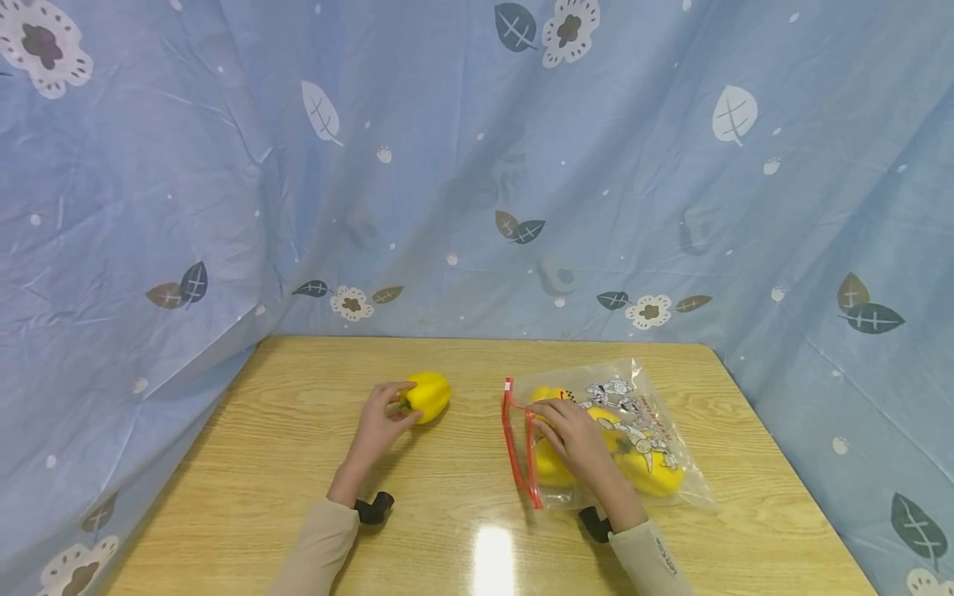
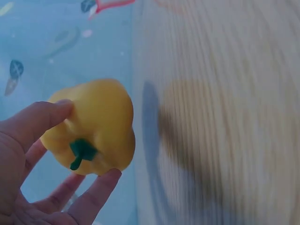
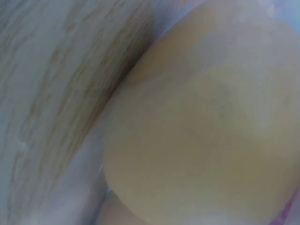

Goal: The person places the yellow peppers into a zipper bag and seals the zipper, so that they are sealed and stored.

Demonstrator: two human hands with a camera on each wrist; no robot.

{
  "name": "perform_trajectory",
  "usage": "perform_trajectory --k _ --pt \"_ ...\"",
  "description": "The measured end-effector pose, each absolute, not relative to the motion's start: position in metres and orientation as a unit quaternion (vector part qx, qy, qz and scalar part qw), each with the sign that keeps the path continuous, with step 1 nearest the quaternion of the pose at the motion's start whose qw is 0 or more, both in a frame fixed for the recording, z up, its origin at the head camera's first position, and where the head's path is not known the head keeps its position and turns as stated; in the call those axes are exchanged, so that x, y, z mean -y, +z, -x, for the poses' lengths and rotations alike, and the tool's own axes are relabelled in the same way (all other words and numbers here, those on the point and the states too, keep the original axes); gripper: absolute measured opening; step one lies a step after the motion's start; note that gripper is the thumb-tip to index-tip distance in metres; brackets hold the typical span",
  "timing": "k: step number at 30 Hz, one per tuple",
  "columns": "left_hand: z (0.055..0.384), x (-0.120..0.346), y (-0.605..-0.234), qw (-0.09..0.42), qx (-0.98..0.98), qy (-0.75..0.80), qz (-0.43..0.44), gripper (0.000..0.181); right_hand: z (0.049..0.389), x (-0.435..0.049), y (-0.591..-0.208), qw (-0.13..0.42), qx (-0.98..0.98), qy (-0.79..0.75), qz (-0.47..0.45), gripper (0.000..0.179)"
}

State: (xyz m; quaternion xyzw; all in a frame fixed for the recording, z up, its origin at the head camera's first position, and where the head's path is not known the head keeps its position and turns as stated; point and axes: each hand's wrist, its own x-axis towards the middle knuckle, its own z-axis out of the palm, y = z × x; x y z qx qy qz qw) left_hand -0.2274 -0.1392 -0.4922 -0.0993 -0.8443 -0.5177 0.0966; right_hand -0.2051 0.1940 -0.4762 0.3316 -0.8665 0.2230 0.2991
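My left hand [image 1: 378,422] grips a yellow bell pepper [image 1: 431,396] between thumb and fingers, left of the bag. In the left wrist view the bell pepper [image 2: 105,126] shows its green stem, with the thumb on one side and fingertips on the other. A clear plastic zip bag [image 1: 570,497] with a red zip edge lies on the right with several yellow bell peppers inside. Over its mouth, my right hand [image 1: 574,439] holds the upper red edge, fingers bent across it. A pale yellow, blurred bell pepper [image 3: 201,131] behind plastic fills most of the right wrist view.
A wooden table [image 1: 298,463] carries everything. Behind it and along both sides hangs a blue curtain [image 1: 447,165] printed with leaves and flowers. A black wrist camera [image 1: 374,508] sits on the left wrist, another black camera [image 1: 595,524] on the right.
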Motion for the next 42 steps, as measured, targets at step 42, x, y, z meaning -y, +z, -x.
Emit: perform_trajectory --k 42 --pt "0.22 0.039 -0.5 0.025 0.826 -0.512 0.234 0.044 0.211 -0.188 -0.471 0.26 0.887 0.221 -0.312 0.023"
